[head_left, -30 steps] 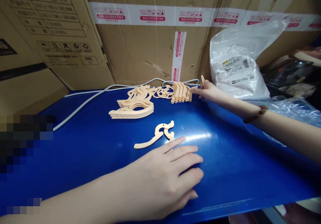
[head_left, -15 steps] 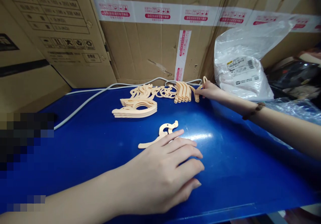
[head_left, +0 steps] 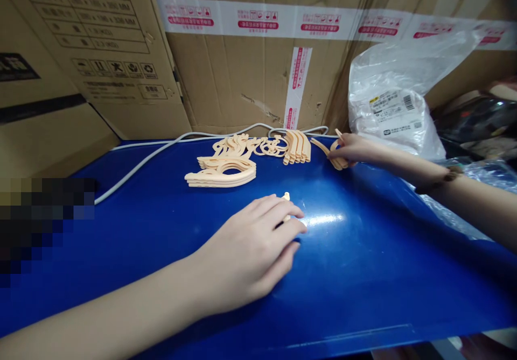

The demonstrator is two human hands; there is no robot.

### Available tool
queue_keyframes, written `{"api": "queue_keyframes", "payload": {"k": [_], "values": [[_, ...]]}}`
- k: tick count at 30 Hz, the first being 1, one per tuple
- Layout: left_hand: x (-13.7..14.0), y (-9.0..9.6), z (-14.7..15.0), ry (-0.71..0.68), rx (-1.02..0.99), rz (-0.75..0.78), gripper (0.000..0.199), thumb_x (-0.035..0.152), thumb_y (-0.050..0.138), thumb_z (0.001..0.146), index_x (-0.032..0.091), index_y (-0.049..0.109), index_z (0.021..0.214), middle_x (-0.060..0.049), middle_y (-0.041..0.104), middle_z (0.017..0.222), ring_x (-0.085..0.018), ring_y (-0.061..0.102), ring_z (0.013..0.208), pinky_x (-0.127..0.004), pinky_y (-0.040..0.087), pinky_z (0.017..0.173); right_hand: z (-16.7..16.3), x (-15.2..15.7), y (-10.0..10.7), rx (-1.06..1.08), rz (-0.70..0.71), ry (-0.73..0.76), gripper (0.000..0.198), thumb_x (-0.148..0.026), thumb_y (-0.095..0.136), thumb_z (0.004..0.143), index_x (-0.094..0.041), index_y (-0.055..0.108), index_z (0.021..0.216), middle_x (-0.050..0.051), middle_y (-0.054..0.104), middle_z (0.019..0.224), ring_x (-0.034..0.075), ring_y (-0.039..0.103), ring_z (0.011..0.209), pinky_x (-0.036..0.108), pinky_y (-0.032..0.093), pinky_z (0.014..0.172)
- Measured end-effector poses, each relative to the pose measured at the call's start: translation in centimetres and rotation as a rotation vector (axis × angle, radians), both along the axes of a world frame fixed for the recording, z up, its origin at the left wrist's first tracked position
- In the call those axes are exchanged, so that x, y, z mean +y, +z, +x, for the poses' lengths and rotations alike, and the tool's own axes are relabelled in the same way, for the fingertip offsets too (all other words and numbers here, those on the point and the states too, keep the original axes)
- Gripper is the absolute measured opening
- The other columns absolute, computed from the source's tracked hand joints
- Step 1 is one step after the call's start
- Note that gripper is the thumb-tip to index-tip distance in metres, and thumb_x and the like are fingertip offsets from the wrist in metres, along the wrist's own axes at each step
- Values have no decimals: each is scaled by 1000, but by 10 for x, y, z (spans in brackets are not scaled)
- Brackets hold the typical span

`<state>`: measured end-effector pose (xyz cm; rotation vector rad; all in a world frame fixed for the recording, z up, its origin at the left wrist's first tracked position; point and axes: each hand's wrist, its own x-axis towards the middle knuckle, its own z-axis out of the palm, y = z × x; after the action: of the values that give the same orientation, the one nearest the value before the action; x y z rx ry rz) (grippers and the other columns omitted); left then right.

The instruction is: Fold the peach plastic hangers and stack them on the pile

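Across the blue surface (head_left: 363, 274), the right grip (head_left: 359, 149) pinches curved pieces (head_left: 338, 164), likely keeping them together; the left grip's (head_left: 254, 244) hold I cannot tell.

Prob. pkg wkshp | crdbd boxes (head_left: 226, 80) | blue tbl (head_left: 383, 279) | labelled plas. bag (head_left: 383, 69)

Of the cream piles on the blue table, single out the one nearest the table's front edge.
The layered stack with the big oval opening; the hooked pieces, overlapping rings and row of curved bars all lie farther back.
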<state>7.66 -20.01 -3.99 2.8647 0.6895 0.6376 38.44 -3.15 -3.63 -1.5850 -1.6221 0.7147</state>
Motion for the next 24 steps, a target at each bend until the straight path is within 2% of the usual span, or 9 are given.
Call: {"api": "queue_keyframes", "payload": {"k": [3,6,8,11,14,18,21,24], "values": [[6,0,-3,15,64,-18,27,16,41,96,16,62,112,-8,62,122,-21,53,117,-36,45,100,9,-28,7,-86,-155,42,30,-8,80,56,-21,55,47,-1,50,38,12,45,33,25,33,27],[9,0,-5,23,94,-5,27,20,40,98,15,64,110,-8,63,117,-22,56,110,-36,48,92,12,-64,12,-127,-244,87,26,-15,80,60,-21,56,50,0,52,41,13,47,33,25,34,26],[11,0,-5,24,105,13,28,25,42,99,14,65,109,-8,63,116,-22,58,107,-36,49,90,9,-90,12,-137,-248,89,24,-18,81,59,-21,57,56,1,56,48,16,52,37,27,39,29],[13,-2,-7,45,126,47,27,27,43,99,14,65,110,-8,64,117,-23,58,107,-35,48,89,-4,-126,6,-151,-204,103,27,-24,83,57,-23,56,60,2,59,56,16,54,43,27,39,33],[17,-2,-9,102,143,77,27,20,41,98,14,64,110,-8,64,115,-23,57,107,-35,48,89,-28,-153,0,-137,-154,252,27,-34,80,63,-25,56,70,0,59,60,16,54,45,28,40,35],[21,-2,-10,188,152,172,28,12,39,95,13,64,106,-9,66,107,-25,58,104,-42,45,93,-65,-164,2,-52,-123,366,24,-36,74,70,-26,52,75,-2,59,63,14,52,46,27,40,37],[19,-2,-7,217,154,229,27,13,38,95,13,64,100,-10,66,104,-27,57,102,-45,44,92,-81,-153,6,-55,-129,372,26,-33,75,70,-25,51,75,-4,56,59,11,46,44,25,34,36],[14,-3,-4,181,132,220,26,21,39,98,14,64,101,-11,65,106,-28,57,103,-45,44,91,-84,-135,7,-112,-54,357,29,-38,75,71,-23,50,73,-3,54,62,10,45,48,25,32,39]]}}
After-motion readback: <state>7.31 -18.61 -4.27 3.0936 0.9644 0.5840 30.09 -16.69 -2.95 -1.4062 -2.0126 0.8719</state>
